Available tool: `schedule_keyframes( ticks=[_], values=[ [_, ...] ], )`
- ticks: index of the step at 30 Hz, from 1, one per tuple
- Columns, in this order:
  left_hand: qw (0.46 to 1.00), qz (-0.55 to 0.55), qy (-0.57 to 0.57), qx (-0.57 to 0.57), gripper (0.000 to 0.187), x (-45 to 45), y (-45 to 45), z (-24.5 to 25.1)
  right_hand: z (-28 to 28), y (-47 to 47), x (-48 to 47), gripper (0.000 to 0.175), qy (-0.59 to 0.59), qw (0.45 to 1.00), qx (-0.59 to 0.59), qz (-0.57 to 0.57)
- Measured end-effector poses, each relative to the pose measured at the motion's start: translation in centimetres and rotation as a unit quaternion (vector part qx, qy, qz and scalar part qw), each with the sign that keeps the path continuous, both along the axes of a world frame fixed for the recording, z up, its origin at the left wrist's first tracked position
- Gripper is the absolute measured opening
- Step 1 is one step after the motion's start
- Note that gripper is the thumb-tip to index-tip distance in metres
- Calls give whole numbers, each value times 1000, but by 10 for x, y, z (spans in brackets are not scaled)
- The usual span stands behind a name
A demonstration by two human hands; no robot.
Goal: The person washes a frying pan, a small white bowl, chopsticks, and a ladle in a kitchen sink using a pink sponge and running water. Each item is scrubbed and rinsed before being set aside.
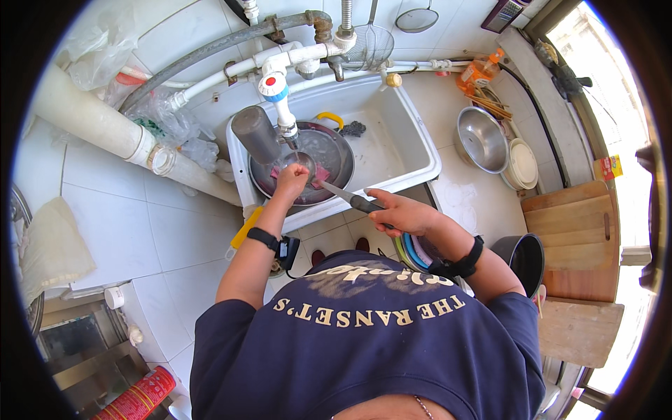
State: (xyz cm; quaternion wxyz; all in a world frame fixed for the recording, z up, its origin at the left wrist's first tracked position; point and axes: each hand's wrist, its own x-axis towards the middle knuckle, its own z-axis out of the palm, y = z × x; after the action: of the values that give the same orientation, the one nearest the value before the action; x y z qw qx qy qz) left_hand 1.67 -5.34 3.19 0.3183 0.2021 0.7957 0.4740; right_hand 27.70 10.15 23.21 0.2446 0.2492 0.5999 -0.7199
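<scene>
My right hand (401, 211) grips the dark handle of a knife (346, 197), whose blade points left over the sink's front rim. Beneath the tap (286, 126), my left hand (294, 178) has its fingers drawn together over a large wok (341, 152); whether it holds something small I cannot tell. A small round metal item (308, 164), partly behind that hand, and pink cloth-like pieces (321, 174) lie in the wok. The wok stands in the left part of a white sink (388, 142). A dark scouring pad (354, 128) rests beside its yellow-covered handle (331, 118).
A grey cylindrical container (256, 134) overhangs the sink's left side. White pipes (315, 51) and a mesh strainer (369, 46) are above the back rim. To the right stand a steel bowl (481, 139), an orange pump bottle (478, 72), a dark pot (525, 260) and wooden boards (572, 226).
</scene>
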Motion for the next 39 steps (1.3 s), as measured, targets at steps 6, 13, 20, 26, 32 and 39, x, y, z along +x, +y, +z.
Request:
schedule_keyframes(
  ticks=[6,13,20,26,32,39],
  values=[
    [963,250,-22,100,15,6,-25,21,-2,4,-6,65,-10,999,-41,2],
    [905,368,-14,213,13,-21,-48,46,3,12,8,59,-6,998,-55,-2],
    [891,300,192,281,22,-51,-50,116,2,11,-5,57,0,996,-91,-21],
    [850,201,429,231,25,-30,-39,208,3,19,7,56,-5,997,-72,14],
    [776,91,607,144,36,-11,-11,266,1,15,0,62,17,998,-64,21],
    [845,79,530,5,50,-6,14,286,-19,13,15,65,142,902,387,133]
  ],
)
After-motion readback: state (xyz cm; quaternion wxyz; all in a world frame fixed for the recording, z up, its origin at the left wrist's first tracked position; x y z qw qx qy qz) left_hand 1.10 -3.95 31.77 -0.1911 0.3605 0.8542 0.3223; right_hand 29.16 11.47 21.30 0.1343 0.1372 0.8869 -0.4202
